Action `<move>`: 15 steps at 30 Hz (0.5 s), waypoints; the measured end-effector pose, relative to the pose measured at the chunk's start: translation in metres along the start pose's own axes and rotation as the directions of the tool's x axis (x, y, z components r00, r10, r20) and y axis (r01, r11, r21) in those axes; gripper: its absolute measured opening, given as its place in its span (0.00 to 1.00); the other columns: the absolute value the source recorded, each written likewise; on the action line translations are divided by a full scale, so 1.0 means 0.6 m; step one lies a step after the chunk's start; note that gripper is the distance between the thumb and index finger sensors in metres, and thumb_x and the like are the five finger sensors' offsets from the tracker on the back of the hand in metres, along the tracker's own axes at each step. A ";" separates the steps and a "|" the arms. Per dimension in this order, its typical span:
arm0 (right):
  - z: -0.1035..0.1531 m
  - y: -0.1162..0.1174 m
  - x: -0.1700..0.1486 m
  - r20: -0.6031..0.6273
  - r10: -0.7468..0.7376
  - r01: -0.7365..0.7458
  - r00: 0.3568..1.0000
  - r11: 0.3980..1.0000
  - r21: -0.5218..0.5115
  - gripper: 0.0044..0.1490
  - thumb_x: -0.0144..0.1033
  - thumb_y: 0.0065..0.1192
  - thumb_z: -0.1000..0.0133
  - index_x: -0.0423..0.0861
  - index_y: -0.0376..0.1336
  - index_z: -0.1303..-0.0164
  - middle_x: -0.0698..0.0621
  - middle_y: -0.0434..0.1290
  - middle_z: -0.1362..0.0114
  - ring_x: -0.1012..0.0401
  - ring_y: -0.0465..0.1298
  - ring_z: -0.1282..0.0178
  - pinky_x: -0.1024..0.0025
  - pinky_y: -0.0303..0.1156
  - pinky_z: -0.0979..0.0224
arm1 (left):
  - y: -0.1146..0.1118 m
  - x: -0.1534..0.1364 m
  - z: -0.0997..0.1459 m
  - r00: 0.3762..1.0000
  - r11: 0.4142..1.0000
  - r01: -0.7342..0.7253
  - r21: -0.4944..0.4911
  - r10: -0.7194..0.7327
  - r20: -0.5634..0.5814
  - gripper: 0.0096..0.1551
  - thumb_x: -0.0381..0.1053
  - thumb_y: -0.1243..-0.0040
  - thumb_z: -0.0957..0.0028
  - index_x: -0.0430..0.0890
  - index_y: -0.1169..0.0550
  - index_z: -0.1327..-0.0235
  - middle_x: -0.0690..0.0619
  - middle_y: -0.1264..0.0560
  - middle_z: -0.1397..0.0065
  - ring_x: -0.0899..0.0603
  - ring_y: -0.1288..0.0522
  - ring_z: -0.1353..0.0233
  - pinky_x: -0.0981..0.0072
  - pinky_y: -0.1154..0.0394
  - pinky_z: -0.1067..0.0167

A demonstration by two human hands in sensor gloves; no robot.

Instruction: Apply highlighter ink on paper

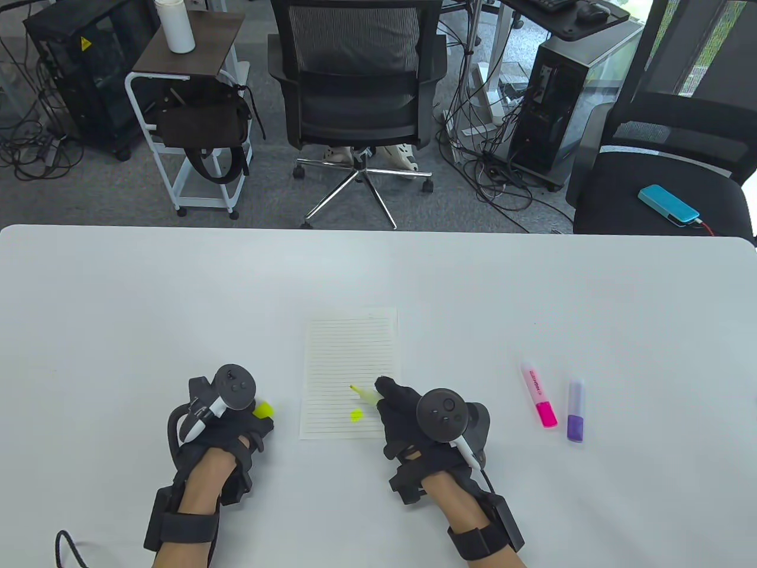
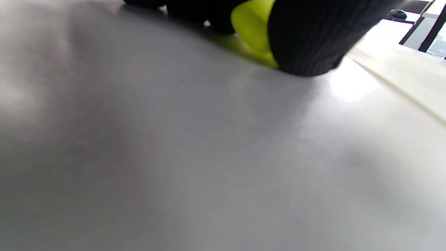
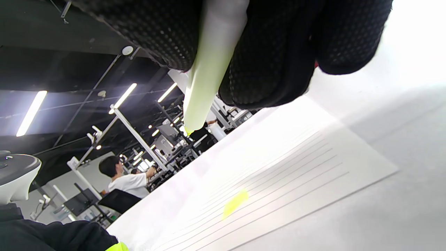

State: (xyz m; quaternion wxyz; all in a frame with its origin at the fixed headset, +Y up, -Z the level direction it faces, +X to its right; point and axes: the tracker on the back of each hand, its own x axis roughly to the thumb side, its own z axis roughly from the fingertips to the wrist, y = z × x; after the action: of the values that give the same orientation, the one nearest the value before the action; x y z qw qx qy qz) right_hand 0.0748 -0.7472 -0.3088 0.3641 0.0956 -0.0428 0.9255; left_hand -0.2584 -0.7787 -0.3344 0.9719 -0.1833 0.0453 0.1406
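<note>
Gripping a yellow highlighter (image 1: pixel 365 395) between curled gloved fingers (image 3: pixel 268 59), right hand (image 1: pixel 414 423), low on the lined paper (image 1: pixel 349 343), tracker (image 1: pixel 440 414) on its back. Barrel slanting up and to the left in the table view, tip just above the sheet, apart from it in the right wrist view. Tip pointing away from the hand, over the ruled lines near the paper's lower half. Small yellow ink mark (image 1: pixel 356 415) on the paper, just below the tip and to the left of the hand; same mark seen in the right wrist view as a short bright streak across two ruled lines.

Resting on the white table (image 1: pixel 118 307) to the left of the paper, left hand (image 1: pixel 222 426), fingers curled round a yellow cap (image 1: pixel 264 408). Cap peeping out at the hand's right side, near the paper's left edge but not on it. From the left wrist view, cap pressed between dark glove fabric and the tabletop, only partly shown.

Lying well to the right of the paper, pink highlighter (image 1: pixel 539 394) and purple highlighter (image 1: pixel 576 412), side by side, apart from each other, both capped, caps toward the near edge of the table. Neither touched by a hand.
</note>
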 end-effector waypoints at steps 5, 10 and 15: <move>0.000 0.002 0.002 0.007 -0.006 0.005 1.000 1.000 0.012 0.28 0.36 0.67 0.45 0.44 0.69 0.34 0.39 0.79 0.41 0.47 0.82 0.56 0.41 0.72 0.39 | 0.002 0.000 -0.001 1.000 1.000 0.014 0.007 -0.014 0.026 0.39 0.63 0.31 0.55 0.41 0.30 0.41 0.44 0.38 0.29 0.33 0.42 0.28 0.29 0.50 0.29; -0.002 0.000 0.004 0.029 -0.138 0.136 0.990 0.989 0.055 0.28 0.36 0.67 0.45 0.44 0.69 0.34 0.39 0.79 0.41 0.47 0.82 0.57 0.42 0.73 0.40 | 0.012 0.017 0.015 0.978 0.994 -0.100 0.035 0.092 0.185 0.39 0.63 0.30 0.56 0.41 0.30 0.41 0.45 0.37 0.29 0.33 0.41 0.28 0.29 0.48 0.29; -0.001 -0.007 0.012 0.060 -0.167 0.162 0.984 0.984 0.072 0.27 0.36 0.67 0.46 0.45 0.70 0.36 0.40 0.79 0.41 0.48 0.82 0.57 0.42 0.73 0.40 | 0.022 0.066 0.044 0.892 0.977 -0.195 0.084 0.141 0.429 0.39 0.62 0.29 0.57 0.42 0.29 0.41 0.45 0.37 0.28 0.33 0.40 0.27 0.29 0.45 0.30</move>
State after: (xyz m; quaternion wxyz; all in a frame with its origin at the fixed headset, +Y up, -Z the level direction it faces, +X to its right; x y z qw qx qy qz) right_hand 0.0722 -0.7391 -0.3078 0.4342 0.1413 -0.0155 0.8895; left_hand -0.2235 -0.7470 -0.3197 0.9525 -0.0829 -0.1406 0.2571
